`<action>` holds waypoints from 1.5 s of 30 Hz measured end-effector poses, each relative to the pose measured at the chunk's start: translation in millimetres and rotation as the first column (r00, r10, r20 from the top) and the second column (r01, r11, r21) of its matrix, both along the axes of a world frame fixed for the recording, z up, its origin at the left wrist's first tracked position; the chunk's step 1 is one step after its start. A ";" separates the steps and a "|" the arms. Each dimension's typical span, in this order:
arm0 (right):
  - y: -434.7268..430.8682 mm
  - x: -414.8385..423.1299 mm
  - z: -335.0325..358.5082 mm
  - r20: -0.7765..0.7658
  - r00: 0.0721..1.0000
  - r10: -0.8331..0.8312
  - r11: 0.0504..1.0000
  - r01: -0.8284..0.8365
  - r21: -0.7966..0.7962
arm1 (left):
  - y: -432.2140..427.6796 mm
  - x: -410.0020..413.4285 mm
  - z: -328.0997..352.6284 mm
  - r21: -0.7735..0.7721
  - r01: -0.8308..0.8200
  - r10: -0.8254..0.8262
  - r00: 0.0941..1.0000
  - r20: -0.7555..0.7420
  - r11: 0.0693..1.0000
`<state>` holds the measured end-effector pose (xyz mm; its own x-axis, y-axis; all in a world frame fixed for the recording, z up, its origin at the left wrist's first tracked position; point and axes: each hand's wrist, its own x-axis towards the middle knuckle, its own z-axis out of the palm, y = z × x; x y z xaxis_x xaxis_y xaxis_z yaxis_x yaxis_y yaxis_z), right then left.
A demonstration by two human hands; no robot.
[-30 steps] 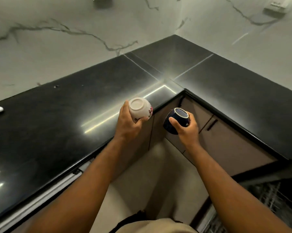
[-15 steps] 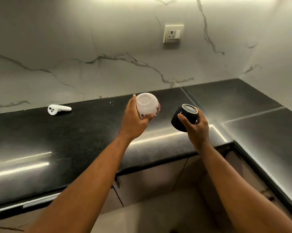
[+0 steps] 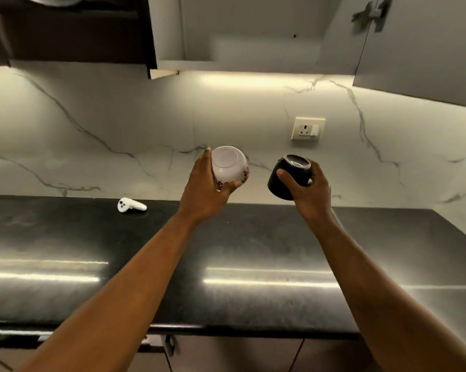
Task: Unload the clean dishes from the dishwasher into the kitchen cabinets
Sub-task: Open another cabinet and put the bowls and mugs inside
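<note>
In the head view, both arms reach forward over a glossy black stone desk (image 3: 226,251) that runs along a white marble wall with grey veins (image 3: 119,116).

The left hand (image 3: 205,189) holds a small white ceramic bowl with a flower pattern near its rim (image 3: 229,165). The bowl is tipped so its round base faces the camera. The thumb lies along its upper left side and the fingers (image 3: 232,185) curl under its lower edge, gripping it.

The right hand (image 3: 309,189) holds a small dark blue rounded bowl with a pale base ring (image 3: 285,181), also base up and tilted. Its thumb presses the near side and its fingers wrap round the far side. The two bowls are near each other but apart, both in the air above the back of the desk, below the upper cabinets.

Overhead is an open wall cabinet with a pale interior (image 3: 253,36). Its grey door (image 3: 420,49) stands swung out at the right, with a metal hinge (image 3: 371,13) showing. A dark brown cabinet (image 3: 65,36) adjoins it at the left.

A white handheld controller (image 3: 131,205) lies on the desk by the wall, left of the hands. A cream wall socket (image 3: 307,128) sits on the marble above the dark bowl.
</note>
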<state>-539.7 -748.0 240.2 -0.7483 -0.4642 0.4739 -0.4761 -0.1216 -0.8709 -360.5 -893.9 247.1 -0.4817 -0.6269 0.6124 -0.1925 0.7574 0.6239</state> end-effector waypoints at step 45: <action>-199.3 -126.0 252.9 -0.434 0.898 0.074 0.960 0.055 0.276 | -175.2 -95.7 223.9 -0.213 -0.245 0.265 0.962 0.069 0.946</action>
<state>-665.7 -947.3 493.1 -0.4902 -0.6293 0.6031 -0.8146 0.0846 -0.5738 -456.2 -1069.2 471.0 -0.3845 -0.6052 0.6971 -0.4469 0.7828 0.4331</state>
